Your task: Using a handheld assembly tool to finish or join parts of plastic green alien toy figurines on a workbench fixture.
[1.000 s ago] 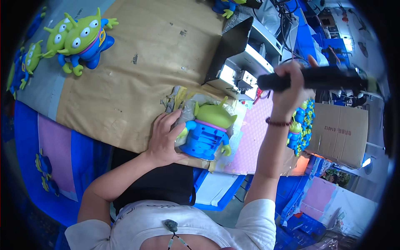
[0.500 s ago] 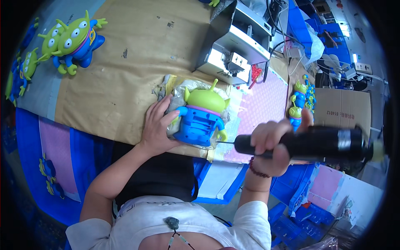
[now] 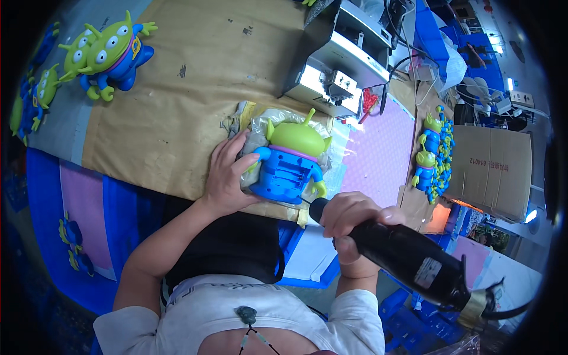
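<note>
A green-and-blue alien toy figure (image 3: 286,177) lies back-up on a plastic-wrapped pad (image 3: 255,131), its open battery compartment facing me. My left hand (image 3: 226,177) grips the toy's left side, with a fingertip on its blue arm and the thumb along its lower edge. In my right hand (image 3: 361,220) is a black electric screwdriver (image 3: 408,254), fingers wrapped round its front end. Its thin bit points up-left, near the toy's lower right corner. Whether the tip touches the toy, I cannot tell.
Several alien toys (image 3: 115,53) stand at the far left, and more toys (image 3: 429,160) are at the right beside a cardboard box (image 3: 491,168). A metal machine (image 3: 337,65) stands behind the pad. Pink sheeting (image 3: 378,148) covers the table to its right. A blue bin (image 3: 127,219) sits below the table's left edge.
My right hand has brought the screwdriver left and its bit closer to the toy's lower edge. The driver's rear end has swung down. My left hand stays on the toy.
</note>
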### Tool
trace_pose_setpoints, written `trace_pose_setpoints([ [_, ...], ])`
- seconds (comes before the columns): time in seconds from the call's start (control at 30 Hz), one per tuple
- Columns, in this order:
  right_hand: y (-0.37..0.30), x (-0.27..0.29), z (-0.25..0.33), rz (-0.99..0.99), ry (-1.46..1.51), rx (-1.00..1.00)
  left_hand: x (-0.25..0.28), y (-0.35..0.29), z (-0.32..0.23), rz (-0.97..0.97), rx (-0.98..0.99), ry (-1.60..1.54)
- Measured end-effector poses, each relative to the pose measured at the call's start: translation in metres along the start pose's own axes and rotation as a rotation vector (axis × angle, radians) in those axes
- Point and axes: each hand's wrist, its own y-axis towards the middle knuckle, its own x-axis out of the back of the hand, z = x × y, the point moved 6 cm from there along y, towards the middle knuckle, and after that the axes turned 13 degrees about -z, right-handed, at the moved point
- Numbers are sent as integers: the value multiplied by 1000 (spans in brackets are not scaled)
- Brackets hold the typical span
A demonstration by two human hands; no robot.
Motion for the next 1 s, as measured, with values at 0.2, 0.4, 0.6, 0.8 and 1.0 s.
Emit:
trace_pose_setpoints([
  [0.2,-1,-7,-1,150,118,114,0,-1,1,6,3,-5],
  [0.4,-6,-1,1,120,77,93,-1,-1,1,9,1,-10],
  [0.6,-4,-3,0,142,85,112,0,-1,0,3,1,-21],
  [0.8,-7,-4,2,122,126,140,1,-1,-1,8,5,-16],
  [1.0,0,0,2,127,135,30,3,1,-2,-1,9,-1],
])
